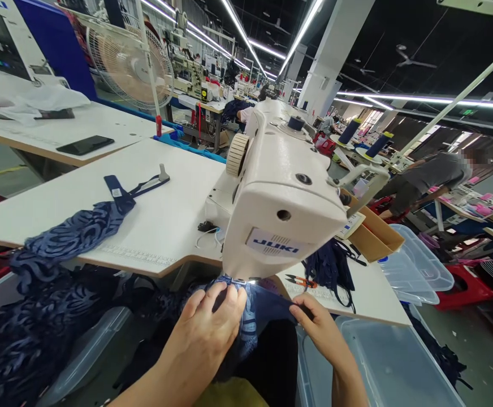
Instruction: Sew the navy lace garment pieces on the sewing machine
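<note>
A white sewing machine [289, 209] stands in front of me. Navy lace fabric [250, 325] hangs from under its head, over the table's front edge. My left hand [212, 319] has its fingers bent and pressed on this fabric, close to the needle area, which the machine head hides. To the right, my right hand [314, 319] pinches the end of a smooth navy strip [272, 302] between thumb and fingers, and the strip is drawn out sideways. Thread snips [301, 281] with orange handles lie on the table just beyond the strip.
A navy lace garment [81, 226] with straps trails off the table's left side onto a pile [13, 339]. Navy straps [331, 268] and a cardboard box [371, 232] sit at right. Clear plastic bins [394, 356] stand below. A phone [86, 145], a fan [132, 62] and a person [433, 175] are farther off.
</note>
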